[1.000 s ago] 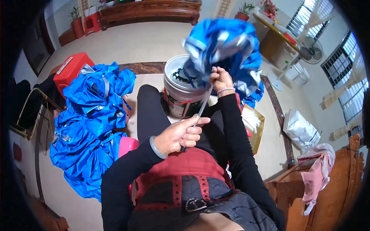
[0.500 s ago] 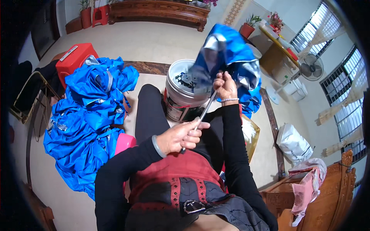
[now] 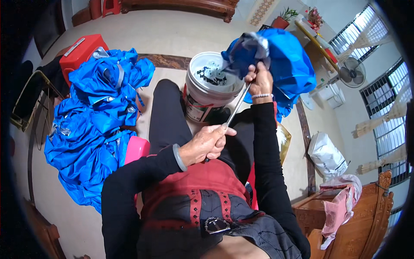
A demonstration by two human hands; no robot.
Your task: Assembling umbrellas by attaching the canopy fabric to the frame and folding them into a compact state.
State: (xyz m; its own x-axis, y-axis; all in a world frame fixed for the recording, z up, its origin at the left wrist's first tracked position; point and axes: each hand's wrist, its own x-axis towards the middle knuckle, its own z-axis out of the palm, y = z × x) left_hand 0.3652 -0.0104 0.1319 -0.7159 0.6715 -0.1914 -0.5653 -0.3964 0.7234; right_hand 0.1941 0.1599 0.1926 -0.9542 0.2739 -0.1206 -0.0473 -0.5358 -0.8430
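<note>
My left hand [image 3: 206, 143] is closed around the lower end of a thin metal rod [image 3: 237, 108], just above my lap. At the rod's upper end my right hand [image 3: 261, 82] is closed, its fingers pinched against blue fabric [image 3: 295, 60] with a silver-grey lining. The fabric bulges out to the right of that hand, and its lining side is blurred. What the right fingertips grip exactly is partly hidden. Just left of the fabric stands a white bucket [image 3: 192, 88] with small black parts [image 3: 211, 77] inside; the fabric overlaps its right rim.
A large heap of blue fabric [image 3: 86, 146] lies to my left, with a red stool [image 3: 71, 64] behind it and a pink plastic thing [image 3: 137, 149] beside it. A yellow tray [image 3: 284, 146], a white sack [image 3: 325, 153] and a wooden chair [image 3: 362, 216] are on the right.
My right hand has moved up and a little right. The blue fabric has swung right and spread into a rounded bulge. My left hand keeps its hold on the rod.
</note>
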